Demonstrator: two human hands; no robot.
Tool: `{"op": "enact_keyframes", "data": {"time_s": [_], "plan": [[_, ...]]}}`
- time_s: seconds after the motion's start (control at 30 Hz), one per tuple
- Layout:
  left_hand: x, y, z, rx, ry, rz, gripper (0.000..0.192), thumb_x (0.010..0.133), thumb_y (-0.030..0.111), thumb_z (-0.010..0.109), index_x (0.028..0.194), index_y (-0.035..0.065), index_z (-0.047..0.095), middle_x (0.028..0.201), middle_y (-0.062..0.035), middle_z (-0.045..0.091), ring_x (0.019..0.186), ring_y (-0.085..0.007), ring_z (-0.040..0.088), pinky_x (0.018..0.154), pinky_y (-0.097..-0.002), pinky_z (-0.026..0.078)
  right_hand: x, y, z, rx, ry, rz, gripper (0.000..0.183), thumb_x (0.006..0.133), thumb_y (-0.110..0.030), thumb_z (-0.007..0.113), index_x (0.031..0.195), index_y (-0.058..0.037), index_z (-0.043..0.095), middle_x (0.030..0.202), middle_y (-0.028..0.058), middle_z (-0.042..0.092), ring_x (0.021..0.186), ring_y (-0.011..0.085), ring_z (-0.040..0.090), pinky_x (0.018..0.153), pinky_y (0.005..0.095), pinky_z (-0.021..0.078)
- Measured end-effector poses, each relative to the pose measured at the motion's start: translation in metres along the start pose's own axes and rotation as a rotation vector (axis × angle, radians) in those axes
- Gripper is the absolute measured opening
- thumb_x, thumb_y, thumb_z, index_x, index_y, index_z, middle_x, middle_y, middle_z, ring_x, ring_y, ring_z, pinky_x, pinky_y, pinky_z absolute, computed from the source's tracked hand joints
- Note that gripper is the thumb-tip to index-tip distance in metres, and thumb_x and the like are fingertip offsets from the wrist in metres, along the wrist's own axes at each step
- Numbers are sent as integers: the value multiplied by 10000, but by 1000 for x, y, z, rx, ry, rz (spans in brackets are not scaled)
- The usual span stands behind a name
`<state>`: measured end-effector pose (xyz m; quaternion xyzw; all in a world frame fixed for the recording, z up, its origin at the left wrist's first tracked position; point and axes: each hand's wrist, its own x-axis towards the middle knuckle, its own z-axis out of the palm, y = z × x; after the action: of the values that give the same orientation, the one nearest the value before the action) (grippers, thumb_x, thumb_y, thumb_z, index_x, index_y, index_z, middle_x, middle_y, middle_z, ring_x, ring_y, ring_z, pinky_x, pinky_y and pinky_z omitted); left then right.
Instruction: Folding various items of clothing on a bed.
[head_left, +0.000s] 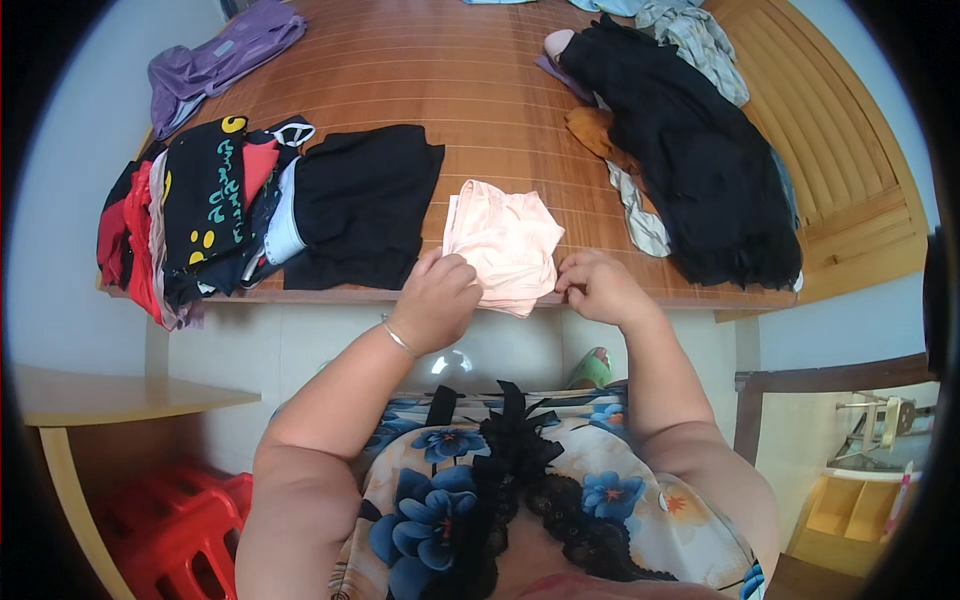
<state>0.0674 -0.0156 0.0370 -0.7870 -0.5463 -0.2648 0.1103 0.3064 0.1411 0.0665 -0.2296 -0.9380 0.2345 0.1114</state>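
A pale pink garment (504, 238), folded into a small bundle, lies at the front edge of the wooden bed board (495, 90), its lower end slightly over the edge. My left hand (441, 301) has its fingers curled at the bundle's left side, gripping the cloth there. At the right side is my right hand (604, 289), fingers bent at the cloth's edge; whether they pinch it cannot be seen. To the left of the bundle, a folded black garment (364, 206) lies flat.
A pile of folded clothes (202, 202) sits on the left, and a long heap of black clothing (675, 150) on the right. Purple garments (225, 56) lie at the far left. Wooden headboard (832, 142) bounds the right side; red plastic stools (187, 540) stand below left.
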Motion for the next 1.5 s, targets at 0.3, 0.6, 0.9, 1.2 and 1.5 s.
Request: {"op": "enact_keyframes", "data": {"time_s": [0.3,0.6,0.9,1.2,1.5], "plan": [[0,8,-10,-72,-125,-20,229,643,92,667,865,115,617,1041,-52,585,1096,-255,527,1000,-486,358,33,2,22,-120,489,79,197,806,-99,620,991,-65,679,932,101,671,925,312,604,843,411,479],[7,11,8,-48,-108,-41,260,691,164,686,939,99,647,936,-42,578,1047,-245,529,1001,-517,350,42,20,32,220,349,299,233,848,-62,613,1078,-73,649,964,112,655,899,248,617,835,344,487],[11,3,-7,6,-353,-74,188,663,128,651,845,90,676,919,-61,593,1064,-271,526,1029,-547,334,42,47,31,303,548,459,258,916,-99,604,1168,-45,585,1011,60,633,927,143,588,839,275,473],[12,-1,4,-126,-405,-246,864,753,499,702,1439,96,364,1498,-171,327,1418,-341,242,1104,-580,218,32,-23,70,-208,-47,-44,676,871,-421,598,1401,-49,405,1489,179,337,1408,342,263,1129,538,204],[-10,-15,-2,-30,-498,-179,802,726,226,749,1435,168,378,1477,-125,368,1382,-299,324,1106,-514,278,21,-44,47,-266,-295,-102,994,627,-378,829,1456,-120,345,1520,157,289,1424,342,224,1129,564,190]]}}
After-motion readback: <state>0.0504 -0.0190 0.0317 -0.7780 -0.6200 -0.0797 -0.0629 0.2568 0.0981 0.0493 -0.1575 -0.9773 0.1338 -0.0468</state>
